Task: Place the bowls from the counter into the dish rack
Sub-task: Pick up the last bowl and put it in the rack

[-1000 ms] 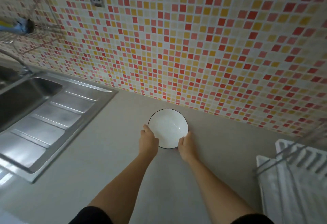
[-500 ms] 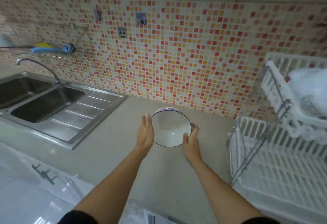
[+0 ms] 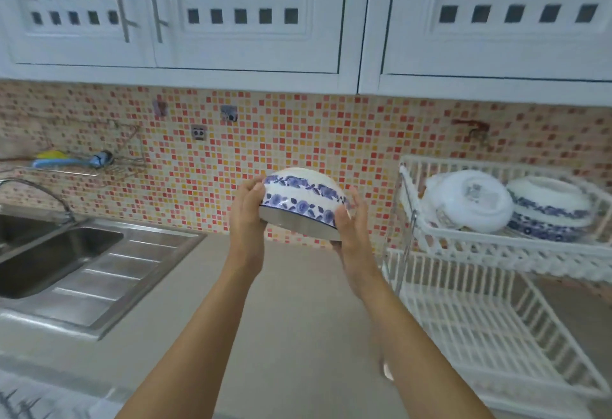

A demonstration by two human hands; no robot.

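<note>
Holding a white ceramic bowl with blue flower bands (image 3: pixel 303 201) up in the air, the person has it turned mouth-down and tilted, well above the pale beige bench (image 3: pixel 291 319) and in front of the orange-and-red mosaic tile wall (image 3: pixel 298 133). The left hand (image 3: pixel 246 216) presses flat against the bowl's left side, fingers reaching up over the outer wall; the right hand (image 3: pixel 351 223) cups the right side and the lower rim. Each grip is closed on the bowl, which is pinched between the two palms.

At the right end of the bench stands a white plastic two-tier dish rack (image 3: pixel 490 253). Its upper tier already carries two bowls lying mouth-down: a plain white bowl with a sticker on its base (image 3: pixel 470 200) and, just beside it on the right, a second blue-flowered bowl (image 3: pixel 549 213). The lower tier shows only its bare slats. The held bowl is left of the rack, apart from it, at roughly the height of the upper tier.

At the left end of the bench sits a stainless steel sink with a ribbed drainboard (image 3: pixel 82 263), a curved tap (image 3: pixel 39 193) behind it. White lattice-front cupboards (image 3: pixel 248 14) hang above.
</note>
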